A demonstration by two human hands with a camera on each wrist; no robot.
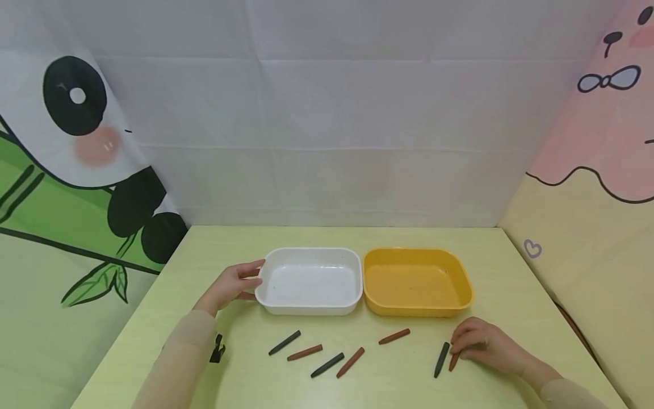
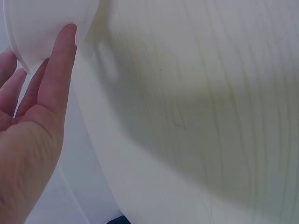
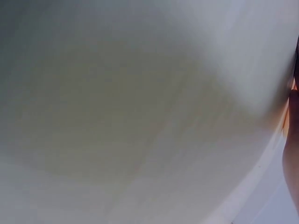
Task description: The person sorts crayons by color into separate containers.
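At the left end of the white tray, my left hand rests its extended fingers against the wall and rim. The left wrist view shows the hand with one long finger along the tray's outer wall. On the table's right side, my right hand pinches a reddish-brown crayon, tip down near the tabletop. A dark crayon lies just left of it. Only an edge of the right hand shows in the right wrist view; the crayon's upper part is hidden by the fingers.
A yellow tray stands beside the white one. In front of the trays lie several loose crayons, among them a dark one, a brown one and another brown one. A pale cloth wall rises behind the table.
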